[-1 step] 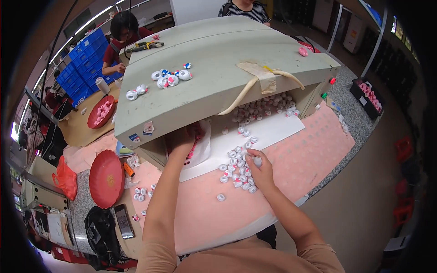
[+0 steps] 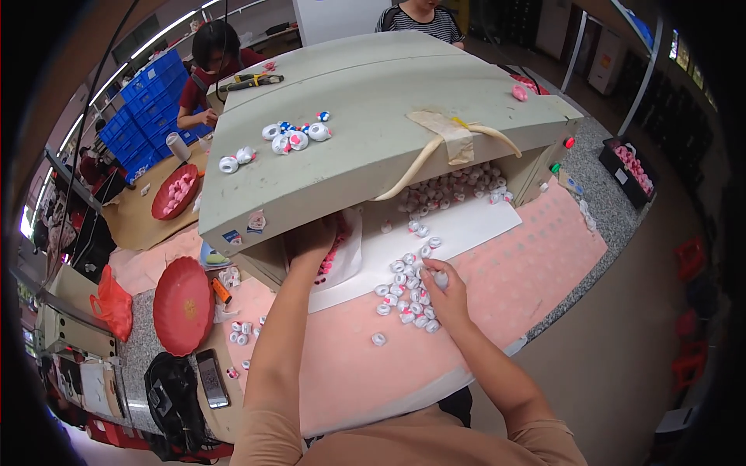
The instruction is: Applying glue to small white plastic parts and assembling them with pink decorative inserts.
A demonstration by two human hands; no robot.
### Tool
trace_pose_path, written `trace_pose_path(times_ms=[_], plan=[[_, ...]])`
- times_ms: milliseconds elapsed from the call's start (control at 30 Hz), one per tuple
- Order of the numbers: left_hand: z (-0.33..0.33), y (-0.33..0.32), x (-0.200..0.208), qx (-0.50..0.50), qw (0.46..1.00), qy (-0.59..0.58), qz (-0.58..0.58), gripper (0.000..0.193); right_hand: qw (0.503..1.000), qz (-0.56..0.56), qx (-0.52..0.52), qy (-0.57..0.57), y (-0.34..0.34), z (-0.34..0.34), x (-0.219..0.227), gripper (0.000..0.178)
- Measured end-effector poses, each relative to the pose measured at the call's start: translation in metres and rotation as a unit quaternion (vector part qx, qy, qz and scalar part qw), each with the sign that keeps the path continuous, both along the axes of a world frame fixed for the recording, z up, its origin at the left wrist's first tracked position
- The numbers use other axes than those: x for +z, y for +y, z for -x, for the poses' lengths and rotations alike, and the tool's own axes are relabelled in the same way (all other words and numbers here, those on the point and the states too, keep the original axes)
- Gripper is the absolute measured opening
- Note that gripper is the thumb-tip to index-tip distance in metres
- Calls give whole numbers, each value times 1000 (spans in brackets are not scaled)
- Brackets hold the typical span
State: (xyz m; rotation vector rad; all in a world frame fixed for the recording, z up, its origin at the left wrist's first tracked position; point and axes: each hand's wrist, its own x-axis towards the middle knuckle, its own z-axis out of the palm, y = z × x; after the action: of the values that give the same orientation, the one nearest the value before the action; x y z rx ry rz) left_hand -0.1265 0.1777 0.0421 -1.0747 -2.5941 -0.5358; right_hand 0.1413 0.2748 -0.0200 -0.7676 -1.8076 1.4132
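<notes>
My right hand (image 2: 449,293) is closed, thumb and fingers pinching a small white rounded piece (image 2: 440,279). It stands at the right edge of a loose group of white rounded pieces with dark hollows and pink marks (image 2: 407,286). These lie partly on a white sheet (image 2: 482,223) and partly on a pink cloth (image 2: 342,365). My left hand (image 2: 313,239) reaches into the left side of the opening of a grey box-shaped machine (image 2: 350,101). Its fingers are hidden in shadow. Small dark-pink bits (image 2: 336,248) lie beside it on a white wrapping (image 2: 351,242).
More white pieces (image 2: 447,190) are heaped inside the opening. A taped pale tube (image 2: 412,171) hangs over its front edge. At left are a red dish (image 2: 183,304), a phone (image 2: 212,378) and a black bag (image 2: 175,400). Two people (image 2: 219,58) are beyond the machine.
</notes>
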Motion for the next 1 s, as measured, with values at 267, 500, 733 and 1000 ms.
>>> trace_pose_path(times_ms=[267,500,733,1000], plan=[[18,10,-3,-21,997,-14,-75,32,1000,-26,-1,5,-2,-1,-1,23],[-12,-6,-26,4,990,-37,133,38,999,-48,6,2,2,2,4,22],[-37,-38,-9,-35,993,-62,-94,31,990,-135,-12,38,5,2,8,20],[-108,-125,-1,126,975,-183,-35,40,949,-135,263,-106,-1,49,57,26]])
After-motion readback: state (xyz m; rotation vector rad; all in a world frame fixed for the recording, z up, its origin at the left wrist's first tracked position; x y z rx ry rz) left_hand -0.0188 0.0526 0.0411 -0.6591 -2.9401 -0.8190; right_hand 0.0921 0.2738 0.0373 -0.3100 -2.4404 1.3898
